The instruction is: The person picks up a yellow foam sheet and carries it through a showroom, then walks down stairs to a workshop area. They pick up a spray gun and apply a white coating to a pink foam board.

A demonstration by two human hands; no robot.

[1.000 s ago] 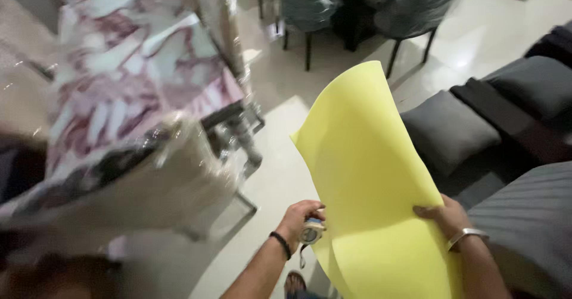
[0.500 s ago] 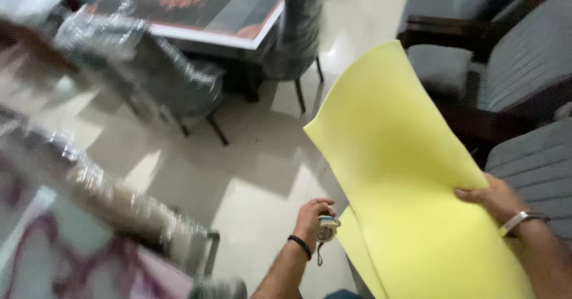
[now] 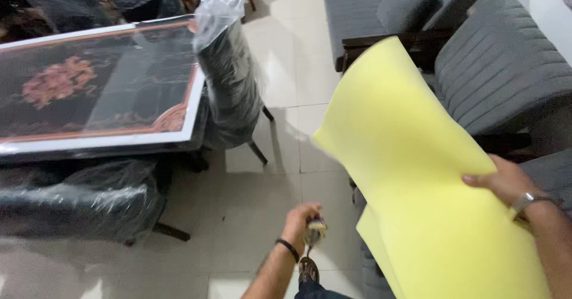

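Soft, even indoor light all around me, fairly bright, nothing harsh. The pale floor tiles (image 3: 286, 174) bounce a lot of it back, with a washed-out sheen near the top of the view. The glass tabletop (image 3: 95, 84) catches a broad milky reflection across its dark pattern. The plastic wrap on the chair (image 3: 229, 67) glints white at its top. Shadows under that chair are faint and diffuse. The yellow foam sheet (image 3: 417, 180) glows almost flat, its near edge smeared with motion blur. My left hand (image 3: 301, 218) looks soft and slightly blurred; my right hand (image 3: 506, 180) is a bit sharper.
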